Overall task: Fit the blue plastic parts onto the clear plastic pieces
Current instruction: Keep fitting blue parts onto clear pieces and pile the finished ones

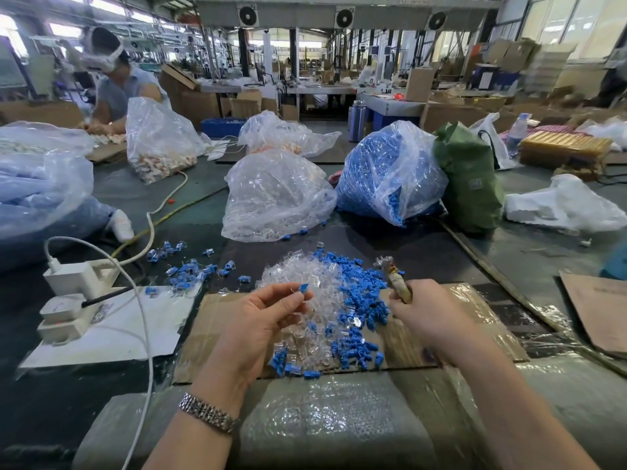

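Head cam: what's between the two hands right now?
In the head view, the mixed pile of clear pieces and loose blue parts lies on the cardboard between the left hand and right hand.

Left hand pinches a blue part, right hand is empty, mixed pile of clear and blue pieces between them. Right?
Not quite. In the head view the right hand is not empty: it grips a taped-up tool. The left hand does pinch a blue part, with the mixed pile between them.
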Demonstrator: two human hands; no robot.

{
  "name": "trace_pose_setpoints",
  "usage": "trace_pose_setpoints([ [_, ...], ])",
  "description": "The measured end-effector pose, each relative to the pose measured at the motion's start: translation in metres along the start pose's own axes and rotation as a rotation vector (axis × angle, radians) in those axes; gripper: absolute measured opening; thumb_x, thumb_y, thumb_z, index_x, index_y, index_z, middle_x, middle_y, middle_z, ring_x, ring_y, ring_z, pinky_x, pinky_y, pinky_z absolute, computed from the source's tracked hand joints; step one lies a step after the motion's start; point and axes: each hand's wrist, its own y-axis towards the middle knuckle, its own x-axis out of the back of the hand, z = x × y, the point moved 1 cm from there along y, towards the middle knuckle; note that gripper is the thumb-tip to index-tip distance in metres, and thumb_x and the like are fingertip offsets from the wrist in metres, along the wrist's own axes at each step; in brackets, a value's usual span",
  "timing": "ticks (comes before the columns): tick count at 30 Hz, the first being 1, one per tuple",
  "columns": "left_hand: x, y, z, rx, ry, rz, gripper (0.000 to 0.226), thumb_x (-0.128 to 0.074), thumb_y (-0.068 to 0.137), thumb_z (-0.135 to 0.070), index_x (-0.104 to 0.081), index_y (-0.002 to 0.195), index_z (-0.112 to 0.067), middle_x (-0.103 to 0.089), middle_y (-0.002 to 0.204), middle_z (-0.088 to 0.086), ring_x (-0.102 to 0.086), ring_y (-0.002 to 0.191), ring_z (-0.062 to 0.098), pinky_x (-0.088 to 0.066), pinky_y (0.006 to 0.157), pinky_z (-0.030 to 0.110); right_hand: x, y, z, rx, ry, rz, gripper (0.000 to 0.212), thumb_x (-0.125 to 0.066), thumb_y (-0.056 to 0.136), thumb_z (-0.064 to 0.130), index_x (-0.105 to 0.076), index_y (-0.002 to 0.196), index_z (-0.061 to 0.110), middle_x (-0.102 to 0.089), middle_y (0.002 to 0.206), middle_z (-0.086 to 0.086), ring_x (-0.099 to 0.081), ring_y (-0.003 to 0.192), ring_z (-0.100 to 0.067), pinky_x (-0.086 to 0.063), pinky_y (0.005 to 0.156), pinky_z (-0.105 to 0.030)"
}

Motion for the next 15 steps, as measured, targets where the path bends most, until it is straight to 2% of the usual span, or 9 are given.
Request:
trace_pose_setpoints([
  [2,-0.001,0.002,0.000,-0.003,-0.062,-0.023,0.017,-0.075,0.075,-0.010,-0.082,0.091,-0.011,-0.076,0.107,0.019,-0.074,0.087,0.021,-0.062,0.075,0.025,0.002,-0.009,0.017,0.070,0.154,0.197,0.030,-0.061,0.099,0.023,-0.056,0.071,0.012,-0.056,0.063,0.000,-0.051,0.051,-0.010,-0.042,0.047,-0.018],
  [3,-0.002,0.003,0.000,-0.010,-0.084,-0.027,0.017,-0.075,0.075,-0.010,-0.083,0.090,-0.013,-0.076,0.107,0.017,-0.075,0.088,0.020,-0.061,0.074,0.025,0.000,-0.014,0.025,0.089,0.221,0.316,0.029,-0.061,0.100,0.021,-0.058,0.073,0.012,-0.059,0.065,-0.002,-0.057,0.056,-0.010,-0.051,0.055,-0.020],
  [4,-0.003,0.004,-0.001,-0.017,-0.103,-0.023,0.016,-0.075,0.076,-0.010,-0.083,0.089,-0.015,-0.077,0.108,0.016,-0.075,0.090,0.020,-0.061,0.074,0.025,-0.003,-0.018,0.033,0.098,0.277,0.419,0.026,-0.061,0.100,0.020,-0.060,0.077,0.011,-0.064,0.071,-0.006,-0.064,0.065,-0.014,-0.058,0.069,-0.028],
  [5,-0.003,0.005,-0.001,-0.020,-0.119,-0.019,0.017,-0.076,0.076,-0.011,-0.083,0.089,-0.016,-0.077,0.109,0.015,-0.075,0.092,0.019,-0.060,0.074,0.024,-0.007,-0.022,0.040,0.103,0.303,0.486,0.022,-0.060,0.101,0.020,-0.062,0.081,0.010,-0.069,0.078,-0.010,-0.069,0.074,-0.019,-0.059,0.080,-0.036],
  [7,-0.003,0.006,-0.002,-0.022,-0.127,-0.023,0.018,-0.079,0.073,-0.013,-0.083,0.090,-0.017,-0.077,0.109,0.014,-0.075,0.094,0.019,-0.060,0.075,0.024,-0.014,-0.027,0.052,0.131,0.311,0.535,0.019,-0.059,0.101,0.021,-0.063,0.086,0.010,-0.073,0.086,-0.012,-0.071,0.083,-0.025,-0.057,0.088,-0.042],
  [9,0.000,0.007,-0.002,-0.024,-0.114,-0.029,0.020,-0.081,0.071,-0.014,-0.083,0.091,-0.016,-0.077,0.109,0.013,-0.075,0.095,0.020,-0.060,0.076,0.024,-0.018,-0.032,0.060,0.155,0.329,0.558,0.019,-0.057,0.102,0.021,-0.062,0.087,0.011,-0.074,0.087,-0.008,-0.072,0.084,-0.022,-0.057,0.090,-0.043],
  [12,0.003,0.009,0.000,-0.034,-0.091,-0.019,0.025,-0.084,0.070,-0.016,-0.082,0.095,-0.013,-0.076,0.109,0.015,-0.074,0.098,0.024,-0.060,0.082,0.027,-0.019,-0.037,0.066,0.160,0.351,0.572,0.017,-0.057,0.102,0.022,-0.062,0.090,0.011,-0.076,0.095,-0.012,-0.073,0.095,-0.027,-0.057,0.094,-0.046],
  [15,0.003,0.008,0.000,-0.046,-0.044,-0.011,0.036,-0.088,0.064,-0.026,-0.081,0.097,-0.014,-0.076,0.110,0.016,-0.071,0.103,0.028,-0.057,0.090,0.035,-0.017,-0.040,0.069,0.164,0.328,0.555,0.019,-0.057,0.102,0.025,-0.062,0.091,0.011,-0.076,0.089,-0.005,-0.074,0.085,-0.018,-0.058,0.088,-0.038],
])
